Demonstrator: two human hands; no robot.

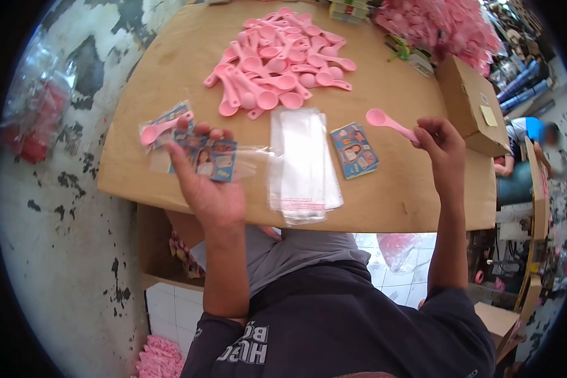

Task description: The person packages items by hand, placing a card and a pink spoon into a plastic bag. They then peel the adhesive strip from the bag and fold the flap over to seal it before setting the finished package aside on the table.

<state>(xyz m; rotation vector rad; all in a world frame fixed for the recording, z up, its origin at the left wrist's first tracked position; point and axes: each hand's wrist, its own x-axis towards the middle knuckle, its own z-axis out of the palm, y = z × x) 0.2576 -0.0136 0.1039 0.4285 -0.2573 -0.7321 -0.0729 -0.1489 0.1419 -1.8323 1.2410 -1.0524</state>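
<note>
Pink spoon (392, 125), handle pinched in the right grip (444, 142), slants bowl-leftward, while the left grip (213, 196) clasps a card (205, 165).

On my feed, the far pile of spoons (274, 65) is plain pink, matched by the spoon (390, 125) at right, against a tan tabletop (384, 205). I see blue cards (354, 151) with a multicoloured picture print right of the clear sleeves (299, 157), whose near end bears a reddish strip (303, 205). The left wall (63, 252) shows me pale grey blotched darker.
</note>
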